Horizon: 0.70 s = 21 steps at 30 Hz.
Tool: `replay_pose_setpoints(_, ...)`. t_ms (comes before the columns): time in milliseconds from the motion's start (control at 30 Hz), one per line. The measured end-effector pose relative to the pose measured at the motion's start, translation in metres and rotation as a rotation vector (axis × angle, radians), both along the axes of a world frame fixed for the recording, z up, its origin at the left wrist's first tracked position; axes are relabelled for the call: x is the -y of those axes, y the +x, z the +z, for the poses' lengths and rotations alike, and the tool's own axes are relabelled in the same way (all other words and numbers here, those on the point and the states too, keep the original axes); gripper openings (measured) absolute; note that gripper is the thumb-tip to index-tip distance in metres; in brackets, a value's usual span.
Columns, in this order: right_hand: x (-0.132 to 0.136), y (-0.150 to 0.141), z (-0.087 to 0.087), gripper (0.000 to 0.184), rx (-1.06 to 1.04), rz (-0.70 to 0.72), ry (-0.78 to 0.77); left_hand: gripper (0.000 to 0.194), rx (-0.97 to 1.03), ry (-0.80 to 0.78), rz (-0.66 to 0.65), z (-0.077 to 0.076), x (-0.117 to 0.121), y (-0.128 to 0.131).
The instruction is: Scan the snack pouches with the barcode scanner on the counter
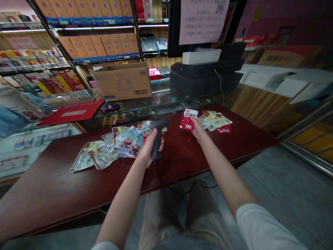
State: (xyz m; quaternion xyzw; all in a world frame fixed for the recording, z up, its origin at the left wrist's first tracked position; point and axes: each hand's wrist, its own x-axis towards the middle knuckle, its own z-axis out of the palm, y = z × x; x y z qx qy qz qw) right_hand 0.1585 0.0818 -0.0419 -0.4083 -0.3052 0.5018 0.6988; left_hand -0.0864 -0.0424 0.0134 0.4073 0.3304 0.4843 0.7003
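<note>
My left hand is wrapped round the handle of a dark barcode scanner, its head tilted up to the right over the table. Between the fingers of my right hand is a red and white snack packet, held up with its printed face towards me. Left of the scanner, a heap of snack packets is spread across the dark red table. Just beyond my right hand lies a smaller pile of yellowish and red packets.
The scanner's cable hangs over the table's front edge. Behind stands a glass counter with a cardboard box, a red folder, a mouse and a black till machine. Stocked shelves rise behind.
</note>
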Motion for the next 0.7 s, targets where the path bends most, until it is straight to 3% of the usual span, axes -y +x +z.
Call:
replay_pose_setpoints(167,0.002,-0.002,0.003,0.013,-0.007,0.022,0.009,0.066,-0.102,0.032,-0.107,-0.009,0.004,0.01)
replay_pose_setpoints(333,0.007,-0.003,0.002,0.028,0.179,0.056,0.062,0.062,-0.144,0.045,-0.148,-0.01,0.012,0.019)
replay_pose_setpoints(467,0.01,-0.003,0.002,0.038,0.25,0.082,0.112,0.061,-0.116,0.039,-0.149,-0.007,0.016,0.022)
replay_pose_setpoints(700,0.003,0.001,-0.001,0.032,0.283,0.046,0.07,0.069,-0.082,0.019,-0.108,-0.01,0.011,0.019)
